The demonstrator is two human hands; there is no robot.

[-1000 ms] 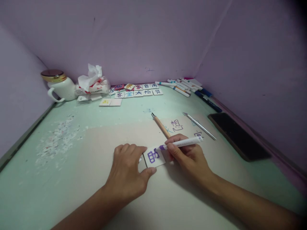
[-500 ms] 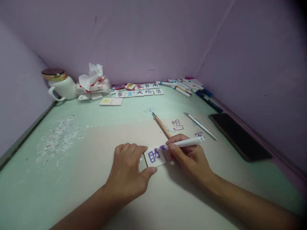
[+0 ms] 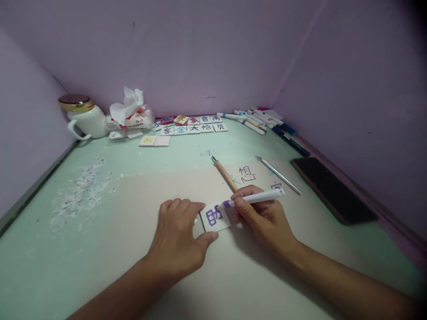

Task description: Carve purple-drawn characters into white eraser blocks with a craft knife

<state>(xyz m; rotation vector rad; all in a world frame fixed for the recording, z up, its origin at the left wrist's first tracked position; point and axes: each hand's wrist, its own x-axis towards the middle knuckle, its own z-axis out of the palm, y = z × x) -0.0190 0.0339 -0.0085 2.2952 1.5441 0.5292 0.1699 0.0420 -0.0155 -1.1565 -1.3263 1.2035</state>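
Observation:
A small white tile (image 3: 215, 217) with a purple character lies on the pale green table (image 3: 50, 266). My left hand (image 3: 176, 238) pinches the tile's left edge between thumb and fingers, holding it flat. My right hand (image 3: 263, 220) grips a white purple-tipped marker (image 3: 255, 198), its tip touching the tile's upper right corner.
A wooden-handled tool (image 3: 224, 173) and a thin metal knife (image 3: 278, 175) lie just beyond my hands. Lettered tiles (image 3: 191, 126), markers (image 3: 253, 120), a tissue pack (image 3: 130, 116) and a white jar (image 3: 83, 119) line the back wall. A dark phone (image 3: 333, 189) rests at right. White shavings (image 3: 80, 193) are scattered at left.

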